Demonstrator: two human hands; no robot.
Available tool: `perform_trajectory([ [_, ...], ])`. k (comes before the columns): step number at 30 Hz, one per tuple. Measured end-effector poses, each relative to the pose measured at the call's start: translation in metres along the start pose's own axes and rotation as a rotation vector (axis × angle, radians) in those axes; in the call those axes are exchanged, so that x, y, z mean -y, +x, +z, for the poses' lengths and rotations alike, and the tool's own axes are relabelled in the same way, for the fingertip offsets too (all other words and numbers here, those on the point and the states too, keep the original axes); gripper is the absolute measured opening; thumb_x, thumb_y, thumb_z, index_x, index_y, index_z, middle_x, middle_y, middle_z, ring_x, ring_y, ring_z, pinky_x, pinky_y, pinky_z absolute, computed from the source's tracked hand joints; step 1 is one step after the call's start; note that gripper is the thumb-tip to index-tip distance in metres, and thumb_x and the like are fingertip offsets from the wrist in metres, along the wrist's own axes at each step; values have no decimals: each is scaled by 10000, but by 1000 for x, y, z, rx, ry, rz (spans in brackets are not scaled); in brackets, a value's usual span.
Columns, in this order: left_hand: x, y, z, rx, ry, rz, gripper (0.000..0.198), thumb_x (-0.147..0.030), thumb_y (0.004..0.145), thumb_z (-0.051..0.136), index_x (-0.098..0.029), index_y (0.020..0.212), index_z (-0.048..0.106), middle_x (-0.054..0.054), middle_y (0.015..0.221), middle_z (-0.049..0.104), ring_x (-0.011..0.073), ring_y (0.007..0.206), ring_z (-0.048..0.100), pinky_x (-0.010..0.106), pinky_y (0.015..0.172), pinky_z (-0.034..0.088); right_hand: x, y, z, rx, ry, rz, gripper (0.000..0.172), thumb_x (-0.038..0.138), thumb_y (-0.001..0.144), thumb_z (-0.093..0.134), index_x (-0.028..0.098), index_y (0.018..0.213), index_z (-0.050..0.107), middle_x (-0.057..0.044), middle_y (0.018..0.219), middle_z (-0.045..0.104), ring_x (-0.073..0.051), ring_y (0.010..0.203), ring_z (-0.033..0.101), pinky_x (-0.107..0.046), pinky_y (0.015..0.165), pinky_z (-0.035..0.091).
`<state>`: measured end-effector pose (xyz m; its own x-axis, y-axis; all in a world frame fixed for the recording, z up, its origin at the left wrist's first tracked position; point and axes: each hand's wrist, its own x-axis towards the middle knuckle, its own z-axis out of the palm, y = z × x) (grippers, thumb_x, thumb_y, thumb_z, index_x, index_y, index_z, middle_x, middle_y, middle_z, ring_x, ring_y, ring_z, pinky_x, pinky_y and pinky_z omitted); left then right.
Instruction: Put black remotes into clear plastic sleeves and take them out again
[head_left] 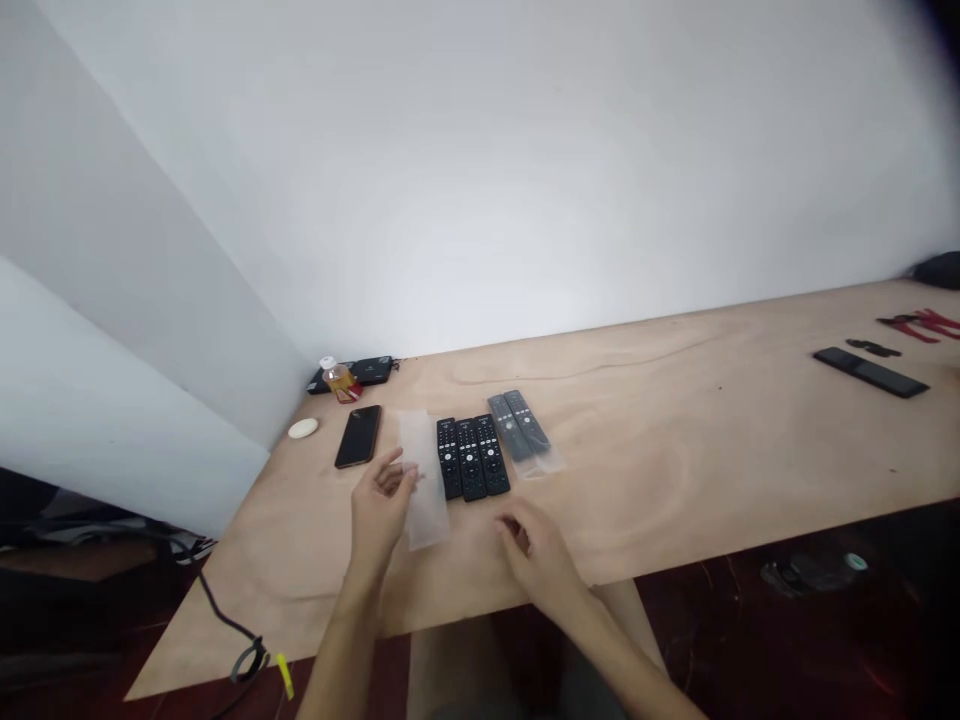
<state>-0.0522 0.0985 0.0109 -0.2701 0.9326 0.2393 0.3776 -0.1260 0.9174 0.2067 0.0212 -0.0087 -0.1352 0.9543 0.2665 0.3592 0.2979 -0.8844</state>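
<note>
Our hands are apart: our left hand [381, 505] grips a clear plastic sleeve [429, 515] beside three black remote controls [471, 458], and our empty right hand [534, 556] is just below them.

The person has two long bare arms [349, 640], a left hand [382, 505] and a right hand [536, 555], with thin fingers, and wears soft grey pants [592, 695]

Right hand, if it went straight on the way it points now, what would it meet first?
The right hand points up and left at the three black remotes, so probably their near ends, though depth is hard to judge here.
</note>
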Motion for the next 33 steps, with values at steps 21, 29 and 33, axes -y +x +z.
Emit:
perform_trajectory([
  [21,20,-7,-8,-20,459,357,300,-345,994,608,-218,1247,709,129,1201,685,338,1183,632,511,1023,538,-23,-15,-55,-35,-665,-129,230,206,1099,537,244,1129,762,-105,1216,806,-368,1261,621,-533,1068,335],
  [29,-3,-31,4,-46,432,455,223,-297,1035,595,-241,1207,725,115,1158,694,321,1141,638,515,1046,523,-17,-39,-68,-110,-617,-48,330,428,1091,595,248,837,704,-87,806,701,-295,791,623,-480,866,480],
  [33,-23,-47,20,33,361,498,192,-275,1043,609,-254,1192,728,104,1147,698,307,1135,647,505,1046,539,-26,-38,-84,-101,-560,-10,379,439,994,725,259,1327,713,-160,1306,719,-407,1176,634,-560,1006,521],
])
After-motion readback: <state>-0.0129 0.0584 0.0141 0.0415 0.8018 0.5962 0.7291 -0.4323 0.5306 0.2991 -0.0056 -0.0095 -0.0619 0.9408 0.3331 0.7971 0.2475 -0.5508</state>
